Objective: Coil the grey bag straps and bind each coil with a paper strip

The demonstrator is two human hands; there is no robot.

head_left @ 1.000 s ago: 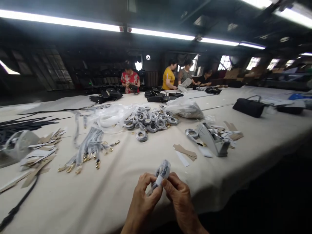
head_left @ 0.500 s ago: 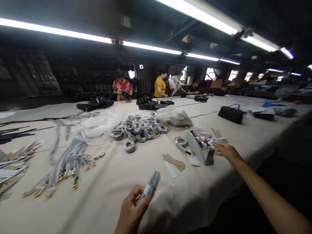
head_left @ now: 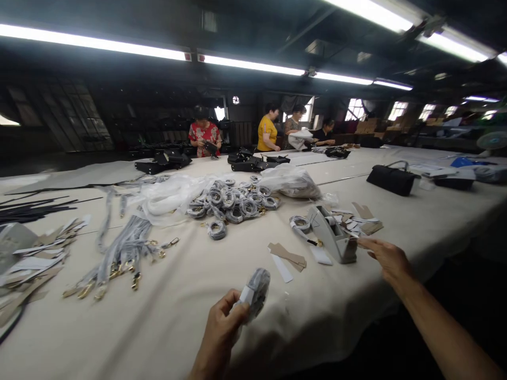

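My left hand (head_left: 226,322) grips a coiled grey strap (head_left: 258,295) in clear wrapping, with a white paper band around it. At the front end of a grey tape dispenser (head_left: 336,237), my right hand (head_left: 386,257) has its fingers drawn together; what they pinch is too small to make out. Another coiled strap (head_left: 300,224) with a gold clasp lies beside the dispenser. Brown and white paper strips (head_left: 287,256) lie left of it. A heap of coiled straps (head_left: 233,200) sits farther back, with one coil apart in front.
Uncoiled straps (head_left: 122,253) with gold clasps lie at left, near more paper strips (head_left: 37,258) and a second dispenser (head_left: 16,243). Plastic bags (head_left: 293,182) flank the heap. A black handbag (head_left: 390,179) stands at right. Several people work across the table (head_left: 166,338).
My left hand has turned the coiled strap so more of its round side shows. My right hand stays at the dispenser's front end. The whole view has shifted slightly.
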